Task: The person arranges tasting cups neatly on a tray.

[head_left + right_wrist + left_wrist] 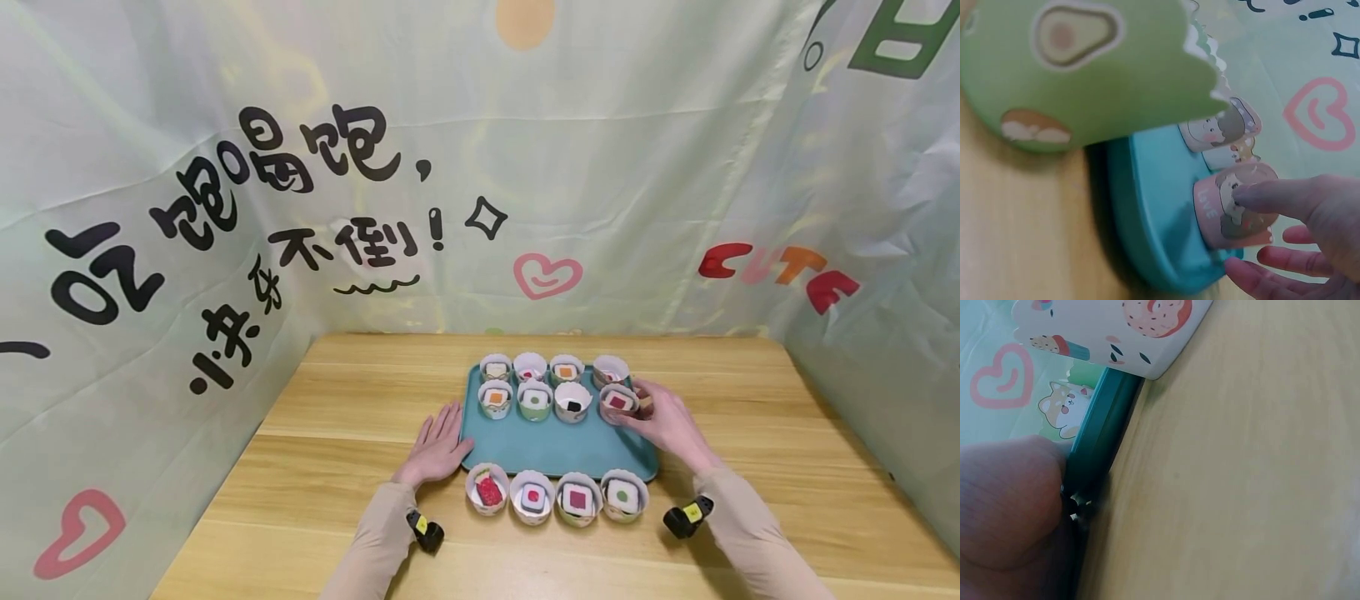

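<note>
A teal tray (555, 446) holds two rows of paper cupcake cups with sushi-like pieces inside. My right hand (666, 421) is at the tray's right side, its thumb against a pink paper cup (1235, 206) and its fingers round the far side. In the head view this cup (609, 414) holds a white square piece with a dark red centre (618, 402). My left hand (437, 446) lies flat on the table with fingers straight, its thumb at the tray's left edge. In the left wrist view, the hand (1010, 506) rests against the tray rim (1100, 431).
In front of the tray stands a row of several filled cups, from one with a red-topped piece (489, 490) to a green one (624, 497) at the right. The wooden table (315, 500) meets a printed cloth backdrop (637, 167) behind and at both sides.
</note>
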`<state>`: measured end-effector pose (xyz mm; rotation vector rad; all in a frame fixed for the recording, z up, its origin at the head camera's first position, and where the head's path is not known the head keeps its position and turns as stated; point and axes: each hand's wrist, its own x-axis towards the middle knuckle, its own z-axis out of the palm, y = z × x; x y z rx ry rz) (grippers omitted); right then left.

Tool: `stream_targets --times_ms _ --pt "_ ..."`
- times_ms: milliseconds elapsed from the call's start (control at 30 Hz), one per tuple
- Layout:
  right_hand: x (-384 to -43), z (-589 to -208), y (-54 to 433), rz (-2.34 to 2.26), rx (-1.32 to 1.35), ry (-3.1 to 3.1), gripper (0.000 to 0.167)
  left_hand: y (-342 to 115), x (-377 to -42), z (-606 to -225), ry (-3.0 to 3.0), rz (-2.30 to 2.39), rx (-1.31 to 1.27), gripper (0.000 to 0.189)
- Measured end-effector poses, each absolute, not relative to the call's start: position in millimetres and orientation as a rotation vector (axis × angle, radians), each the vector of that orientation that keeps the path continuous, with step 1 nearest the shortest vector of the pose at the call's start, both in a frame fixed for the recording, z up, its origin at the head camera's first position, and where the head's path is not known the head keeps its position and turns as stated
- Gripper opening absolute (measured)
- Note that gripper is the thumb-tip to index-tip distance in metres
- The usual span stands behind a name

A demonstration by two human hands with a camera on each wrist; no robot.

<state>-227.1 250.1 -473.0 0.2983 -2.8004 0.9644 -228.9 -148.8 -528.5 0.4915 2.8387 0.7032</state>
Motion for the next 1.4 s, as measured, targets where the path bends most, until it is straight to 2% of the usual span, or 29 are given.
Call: stream_targets --times_ms 133,467,900,1400 --pt "-219 -477 258 0.979 0.276 -2.811 0.066 -149 -229 -528 2.837 0.703 0.486 0.068" --pt "-201 -498 268 0.956 0.219 -2.857 0.063 -148 -227 -527 2.828 0.703 0.476 0.068" --pt "-197 -507 270 0.927 0.348 -2.968 0.072 -149 -229 -529 2.846 0.673 0.481 0.068" --pt "-193 -508 270 0.903 0.284 -3.126 0.077 -148 -222 -512 2.836 0.782 0.524 0.068"
